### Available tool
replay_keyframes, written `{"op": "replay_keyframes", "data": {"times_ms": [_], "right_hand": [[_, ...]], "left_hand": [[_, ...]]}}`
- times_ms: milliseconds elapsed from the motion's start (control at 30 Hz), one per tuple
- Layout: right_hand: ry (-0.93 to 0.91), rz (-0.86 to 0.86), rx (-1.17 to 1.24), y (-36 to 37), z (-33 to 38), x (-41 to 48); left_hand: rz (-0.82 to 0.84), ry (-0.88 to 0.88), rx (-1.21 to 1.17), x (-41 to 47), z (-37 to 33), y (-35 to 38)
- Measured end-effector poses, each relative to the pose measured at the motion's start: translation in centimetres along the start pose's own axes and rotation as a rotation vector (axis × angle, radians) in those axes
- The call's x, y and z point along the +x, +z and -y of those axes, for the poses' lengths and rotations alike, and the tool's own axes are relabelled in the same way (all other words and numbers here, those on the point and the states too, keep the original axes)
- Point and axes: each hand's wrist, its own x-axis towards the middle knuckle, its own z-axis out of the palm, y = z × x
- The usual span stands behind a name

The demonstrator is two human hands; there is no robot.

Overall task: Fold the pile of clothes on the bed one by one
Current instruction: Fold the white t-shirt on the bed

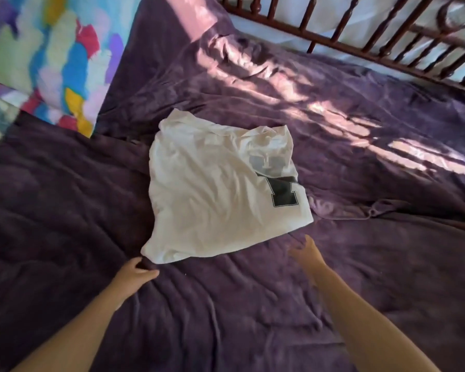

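Note:
A white T-shirt (212,194) with a dark block letter print lies partly folded on the purple blanket (253,304) in the middle of the bed. My left hand (134,273) sits at the shirt's near left corner, its fingers curled round a dark fold of fabric that looks like the blanket. My right hand (306,253) hovers just below the shirt's near edge with its fingers stretched out; it is blurred and holds nothing.
A pillow with a bright multicoloured pattern (51,57) lies at the far left. A dark wooden railing (387,36) runs along the far right side of the bed. Sunlight stripes fall across the blanket on the right.

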Motion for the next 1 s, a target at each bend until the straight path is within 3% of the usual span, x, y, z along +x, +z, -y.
{"op": "replay_keyframes", "data": {"times_ms": [200, 333, 400, 500, 567, 667, 733, 767, 867, 1000], "right_hand": [[0.021, -0.141, 0.068, -0.8, 2.0, 3.3], [-0.027, -0.162, 0.107, -0.5, 2.2, 4.7], [-0.069, -0.187, -0.028, -0.6, 2.1, 4.9], [-0.162, -0.211, -0.384, -1.6, 3.2, 4.2], [-0.289, -0.182, -0.217, -3.1, 5.3, 2.7], [-0.343, -0.170, 0.378, -6.7, 9.0, -1.5], [-0.227, -0.047, 0.655, -8.7, 10.0, -3.5], [-0.121, 0.047, 0.667, -9.1, 9.8, -3.6], [0.079, 0.144, 0.597, -7.7, 8.1, -2.7], [0.194, -0.037, 0.540, -3.1, 1.6, -0.9]], "left_hand": [[-0.039, 0.047, -0.087, 1.3, -1.2, 0.9], [-0.212, 0.177, 0.112, 1.9, -1.9, 0.6], [-0.223, 0.236, 0.074, 1.9, -2.6, 0.5], [-0.207, 0.274, -0.204, -0.3, -5.1, 0.0], [-0.170, 0.317, -0.429, -1.9, -6.0, -1.4], [-0.085, 0.327, -0.734, -4.3, -6.8, -5.4], [0.165, 0.182, -1.050, -4.1, -6.0, -7.9], [0.232, 0.049, -1.098, -4.2, -5.7, -8.4], [0.216, -0.156, -0.973, -4.0, -4.5, -7.7], [-0.055, -0.173, -0.642, -2.4, -1.1, -3.6]]}}
